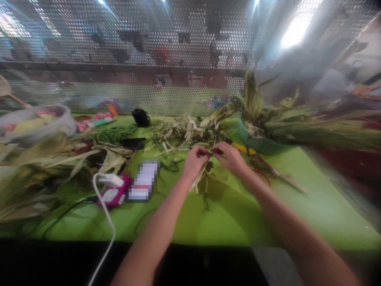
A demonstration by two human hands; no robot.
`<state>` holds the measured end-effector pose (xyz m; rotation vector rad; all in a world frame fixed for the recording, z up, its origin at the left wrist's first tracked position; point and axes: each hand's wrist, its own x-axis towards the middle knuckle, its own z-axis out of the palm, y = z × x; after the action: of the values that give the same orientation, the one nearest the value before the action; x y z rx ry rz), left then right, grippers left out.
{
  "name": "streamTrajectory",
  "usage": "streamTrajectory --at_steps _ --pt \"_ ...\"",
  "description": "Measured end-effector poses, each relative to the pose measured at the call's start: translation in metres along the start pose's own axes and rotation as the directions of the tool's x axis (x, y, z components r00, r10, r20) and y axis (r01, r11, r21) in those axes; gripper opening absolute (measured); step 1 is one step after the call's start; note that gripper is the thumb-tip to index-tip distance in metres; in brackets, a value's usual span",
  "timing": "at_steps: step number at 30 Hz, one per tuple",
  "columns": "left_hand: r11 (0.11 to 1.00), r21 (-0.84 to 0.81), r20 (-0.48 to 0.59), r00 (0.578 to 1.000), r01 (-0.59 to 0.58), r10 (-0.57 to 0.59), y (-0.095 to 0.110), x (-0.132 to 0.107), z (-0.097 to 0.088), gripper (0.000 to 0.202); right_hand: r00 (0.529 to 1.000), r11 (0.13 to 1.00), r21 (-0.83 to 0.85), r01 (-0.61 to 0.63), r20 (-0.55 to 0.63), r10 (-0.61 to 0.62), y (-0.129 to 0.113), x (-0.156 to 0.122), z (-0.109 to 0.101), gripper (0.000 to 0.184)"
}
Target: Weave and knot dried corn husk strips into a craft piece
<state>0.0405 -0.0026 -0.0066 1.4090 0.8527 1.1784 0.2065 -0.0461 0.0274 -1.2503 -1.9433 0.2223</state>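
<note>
My left hand (195, 161) and my right hand (228, 157) meet above the middle of the green table, fingertips pinched close together. Between them is a small bundle of pale corn husk strips (200, 177), its ends hanging down below my left hand. Something dark, perhaps string, shows beneath the fingers, too blurred to name. Behind the hands lies a heap of dried corn husk shreds (190, 128). A stick with a yellow part (275, 172) rests to the right of my right hand.
A green basket (268, 146) with long husks stands at the back right. On the left are a magenta power box (114, 196) with a white cable, a phone (144, 180), loose husks (44, 163) and a pale tub (64, 127). A perforated metal screen (178, 43) rises behind.
</note>
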Motion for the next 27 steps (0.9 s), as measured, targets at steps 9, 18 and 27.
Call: streamTrajectory --at_steps 9,18,27 --pt "0.967 0.206 -0.009 0.988 -0.151 0.157 0.013 -0.007 0.005 0.013 0.996 0.993 -0.115 0.004 -0.084 -0.014 -0.005 -0.001 0.007 0.014" --pt "0.889 0.372 -0.042 0.952 -0.266 0.302 0.012 -0.011 0.013 0.020 0.995 0.993 -0.115 -0.033 -0.092 0.022 -0.004 -0.002 0.015 0.013" --pt "0.746 0.487 0.006 0.856 -0.454 0.517 0.015 -0.014 0.012 0.016 0.980 0.984 0.121 -0.131 -0.136 0.147 0.004 0.000 0.013 0.016"
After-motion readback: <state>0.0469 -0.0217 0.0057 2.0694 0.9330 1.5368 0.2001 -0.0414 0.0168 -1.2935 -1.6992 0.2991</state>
